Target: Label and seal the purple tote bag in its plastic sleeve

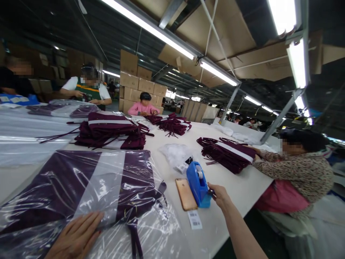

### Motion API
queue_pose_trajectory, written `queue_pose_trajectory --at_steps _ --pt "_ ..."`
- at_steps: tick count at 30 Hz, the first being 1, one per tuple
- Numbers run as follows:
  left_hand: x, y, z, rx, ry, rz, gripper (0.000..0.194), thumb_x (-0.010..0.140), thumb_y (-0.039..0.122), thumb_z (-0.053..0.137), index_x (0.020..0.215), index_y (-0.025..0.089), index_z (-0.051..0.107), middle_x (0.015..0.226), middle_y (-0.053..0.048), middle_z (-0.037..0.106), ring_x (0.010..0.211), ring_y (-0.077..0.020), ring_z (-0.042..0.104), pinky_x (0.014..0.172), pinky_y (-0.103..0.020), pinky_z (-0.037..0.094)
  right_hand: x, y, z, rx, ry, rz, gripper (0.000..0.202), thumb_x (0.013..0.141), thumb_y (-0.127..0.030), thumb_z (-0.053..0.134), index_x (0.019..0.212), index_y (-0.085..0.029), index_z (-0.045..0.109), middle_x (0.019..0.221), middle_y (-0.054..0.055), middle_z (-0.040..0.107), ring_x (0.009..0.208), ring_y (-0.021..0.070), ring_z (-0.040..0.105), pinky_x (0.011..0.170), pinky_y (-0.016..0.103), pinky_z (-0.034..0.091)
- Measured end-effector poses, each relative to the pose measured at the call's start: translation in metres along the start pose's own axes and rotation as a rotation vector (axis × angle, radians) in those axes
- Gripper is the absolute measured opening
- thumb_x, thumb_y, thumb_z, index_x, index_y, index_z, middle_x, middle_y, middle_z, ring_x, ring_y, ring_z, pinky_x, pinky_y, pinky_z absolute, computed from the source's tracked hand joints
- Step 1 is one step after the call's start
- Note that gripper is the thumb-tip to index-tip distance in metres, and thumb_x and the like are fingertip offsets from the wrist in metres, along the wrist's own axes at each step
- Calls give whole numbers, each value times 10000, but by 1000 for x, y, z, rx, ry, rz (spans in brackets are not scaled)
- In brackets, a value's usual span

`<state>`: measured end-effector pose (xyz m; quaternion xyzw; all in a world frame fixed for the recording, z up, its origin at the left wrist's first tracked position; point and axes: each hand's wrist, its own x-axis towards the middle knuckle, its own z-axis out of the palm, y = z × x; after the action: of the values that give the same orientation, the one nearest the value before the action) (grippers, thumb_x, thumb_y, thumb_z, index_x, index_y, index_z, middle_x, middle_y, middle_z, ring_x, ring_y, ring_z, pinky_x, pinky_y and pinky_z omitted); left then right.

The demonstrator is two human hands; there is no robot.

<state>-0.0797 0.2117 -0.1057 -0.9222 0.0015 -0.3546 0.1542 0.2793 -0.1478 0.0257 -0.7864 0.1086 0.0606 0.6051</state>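
Plastic gleams at the near left of the table (242, 187), a clear bag (172, 233) with a dark purple folded article (137, 172) lying inside it, a pale band (107, 172) across its middle. And there's the left hand (77, 233), spread flat on top, fingers stretched out side by side, pressing the film and gripping nothing! Over to the right hand (221, 196): fingers bent in close to the thumb, right at the near end of the blue tape dispenser (198, 185); whether tape is pinched there, I cannot tell. Tucked just beside the dispenser lies a gold phone (186, 194), a small printed label (194, 220) nearest the table edge. Behind them, crumpled clear plastic (172, 154)! Further back sits one purple stack (110, 124), while a co-worker in a speckled sleeve (277, 165) reaches to another purple bundle (226, 154) at right.
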Motion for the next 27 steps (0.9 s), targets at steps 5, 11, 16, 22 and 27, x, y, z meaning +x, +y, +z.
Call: queue_pose_trajectory --at_steps 5,11,16,22,27 --pt "-10 -2 11 -29 -1 -50 397 864 393 478 1206 229 594 1166 -43 656 1066 -213 586 931 -340 371 -31 27 -24 184 2 -98 383 416 -420 809 661 -175 647 725 12 670 760 179 582 650 273 453" --pt "-6 -3 4 -18 -4 -28 371 865 334 467 1186 203 601 1159 -52 659 1069 -209 587 957 -344 354 -48 78 -26 172 -35 -109 412 421 -548 691 619 -194 615 605 16 622 619 178 555 566 294 447" --pt "14 7 -19 -23 20 -51 365 889 338 446 1190 185 585 1140 -54 663 1052 -192 588 959 -315 356 -41 85 -36 -32 22 -135 375 374 -543 648 540 -214 575 475 14 554 492 170 464 458 291 346" --pt "29 28 -34 -29 -244 -224 433 869 155 450 1294 232 490 1188 -70 618 1105 -212 546 995 -381 351 -92 35 12 -409 -400 -593 399 583 -628 576 687 -245 621 644 22 600 627 211 542 601 311 429" --pt "41 43 -41 -99 -412 -334 498 868 195 518 1341 324 429 1252 -111 551 1159 -283 505 1013 -497 334 -185 -18 114 -486 -1065 -909 233 857 -398 471 719 -231 557 656 -13 548 622 163 492 572 256 369"
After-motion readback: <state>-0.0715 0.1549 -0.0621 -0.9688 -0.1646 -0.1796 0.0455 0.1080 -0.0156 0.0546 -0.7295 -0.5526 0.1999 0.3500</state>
